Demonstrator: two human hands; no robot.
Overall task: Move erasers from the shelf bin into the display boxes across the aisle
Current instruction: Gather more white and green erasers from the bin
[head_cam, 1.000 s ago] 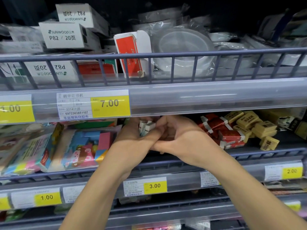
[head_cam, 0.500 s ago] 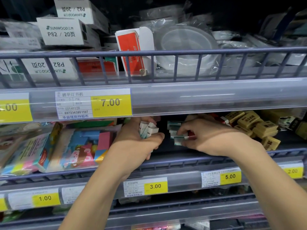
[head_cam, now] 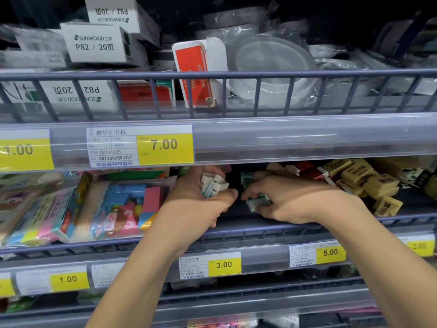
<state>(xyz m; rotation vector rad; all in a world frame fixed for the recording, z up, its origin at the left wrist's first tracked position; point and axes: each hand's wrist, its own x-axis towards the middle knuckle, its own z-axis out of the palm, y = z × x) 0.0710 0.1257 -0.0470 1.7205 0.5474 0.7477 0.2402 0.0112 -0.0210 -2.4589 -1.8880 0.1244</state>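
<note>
Left hand (head_cam: 198, 200) curled around a bunch of white erasers (head_cam: 212, 185), thumb clamped under them, several stacked loosely against the palm. Right hand (head_cam: 290, 197) just right of it, fingers pinching a few green-white erasers (head_cam: 256, 202) down in the dark shelf bin (head_cam: 234, 207). Yellow erasers (head_cam: 376, 185) and red ones (head_cam: 309, 171) piled to the right of the right hand, packaged sets (head_cam: 113, 207) left of the left hand. Risk: left handful looks overfull, a piece could slip out on lifting over the shelf rail (head_cam: 260, 230). Right wrist could knock the yellow pile. Display boxes not in view.
</note>
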